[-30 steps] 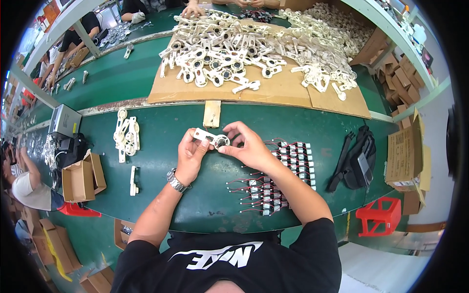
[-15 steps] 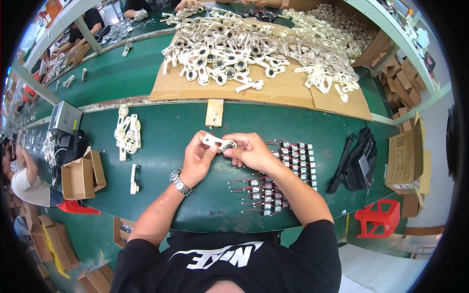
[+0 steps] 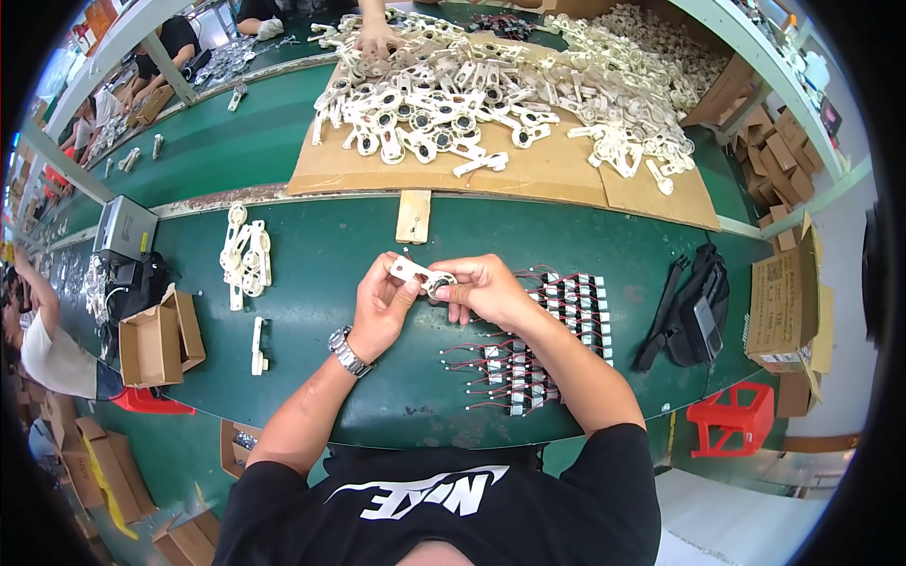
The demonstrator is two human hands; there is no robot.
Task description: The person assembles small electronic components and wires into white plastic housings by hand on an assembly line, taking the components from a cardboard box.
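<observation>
A cream plastic housing (image 3: pixel 411 270) with a round dark-centred end is held between my two hands above the green table. My left hand (image 3: pixel 382 300) pinches its narrow end, thumb below and fingers behind. At the round end, my right hand (image 3: pixel 479 289) grips it with thumb and fingers, which partly cover it. Close to the right forearm lie rows of small silvery battery-like packs (image 3: pixel 576 311) with red and black leads. Several matching cream housings (image 3: pixel 247 255) form a group on the left, and a single housing (image 3: pixel 258 346) lies nearer me.
Beyond the table, a large heap of cream housings (image 3: pixel 434 104) covers a cardboard sheet (image 3: pixel 377 174). A wooden block (image 3: pixel 412 217) sits at the far edge. Open cardboard box (image 3: pixel 151 349) stands left; black bag (image 3: pixel 694 311) lies right. A co-worker's hand (image 3: pixel 377 40) is over the heap.
The co-worker's hand has reached onto the heap. Loose pieces on the far green belt have shifted slightly left. My hands keep nearly the same hold and place.
</observation>
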